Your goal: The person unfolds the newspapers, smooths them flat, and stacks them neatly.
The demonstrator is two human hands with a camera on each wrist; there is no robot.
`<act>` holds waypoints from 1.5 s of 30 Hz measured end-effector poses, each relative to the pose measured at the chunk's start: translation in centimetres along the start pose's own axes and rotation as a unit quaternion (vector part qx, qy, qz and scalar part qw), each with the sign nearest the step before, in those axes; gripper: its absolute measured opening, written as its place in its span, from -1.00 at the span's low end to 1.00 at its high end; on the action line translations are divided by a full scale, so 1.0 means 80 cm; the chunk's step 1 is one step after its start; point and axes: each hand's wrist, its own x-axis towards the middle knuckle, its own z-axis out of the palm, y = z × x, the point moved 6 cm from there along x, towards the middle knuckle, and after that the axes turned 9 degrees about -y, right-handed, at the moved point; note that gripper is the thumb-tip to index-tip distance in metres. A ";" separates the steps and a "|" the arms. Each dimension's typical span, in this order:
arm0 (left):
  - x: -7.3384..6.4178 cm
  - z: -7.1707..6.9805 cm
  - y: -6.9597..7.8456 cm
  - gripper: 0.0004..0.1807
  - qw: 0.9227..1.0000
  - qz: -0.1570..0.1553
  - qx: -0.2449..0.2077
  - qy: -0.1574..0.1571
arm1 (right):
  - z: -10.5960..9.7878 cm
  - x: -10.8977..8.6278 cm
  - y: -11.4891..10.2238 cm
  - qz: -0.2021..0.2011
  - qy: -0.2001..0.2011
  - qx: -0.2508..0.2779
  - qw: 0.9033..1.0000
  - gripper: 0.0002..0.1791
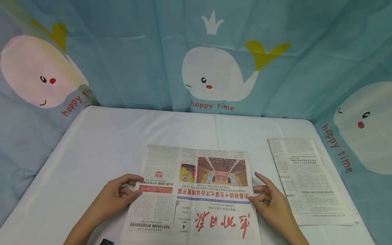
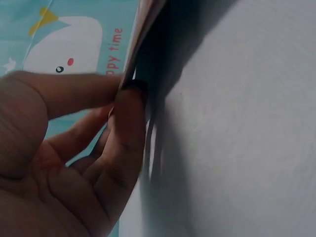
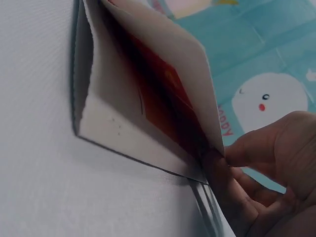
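Evidently the newspaper (image 1: 191, 195) lies squarely between the person's left hand (image 1: 121, 192) and right hand (image 1: 270, 202), neither hand nearer, each pinching a side edge between thumb and finger, the sheet's long axis apparently running near to far. Down at the edge, the right wrist view shows what the head view hides, the layers gaping over red print (image 3: 160, 121); only the head view shows printed pages (image 1: 309, 183) well apart on the right, before the whale-patterned curtain (image 1: 147, 68).

Hands (image 1: 114, 196) (image 1: 271, 204) holding newspaper (image 1: 190, 195) — white tabletop (image 1: 92, 149), newsprint stack (image 1: 309, 187), whale-print backdrop (image 1: 131, 68)
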 end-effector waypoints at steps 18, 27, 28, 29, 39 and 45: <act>0.011 -0.022 0.006 -0.73 0.992 0.062 0.109 -0.025 | -0.013 0.000 -0.007 -0.063 0.035 -0.081 0.994 -0.71; 0.007 -0.019 0.007 -0.58 0.990 0.094 0.106 -0.028 | -0.013 -0.002 -0.005 -0.076 0.013 -0.017 0.997 -0.87; 0.007 -0.019 0.008 -0.53 0.988 0.104 0.110 -0.025 | -0.014 -0.002 -0.004 -0.074 0.004 0.001 0.997 -0.88; 0.006 -0.018 0.009 -0.48 0.987 0.113 0.116 -0.021 | -0.014 -0.002 -0.003 -0.073 -0.004 0.018 0.997 -0.89; 0.002 -0.017 0.014 -0.18 0.974 0.140 0.179 -0.004 | -0.017 -0.003 -0.004 -0.112 -0.024 0.057 0.992 -0.80; 0.000 -0.017 0.012 -0.25 0.975 0.134 0.175 -0.011 | -0.017 -0.003 -0.005 -0.134 -0.022 0.064 0.989 -0.78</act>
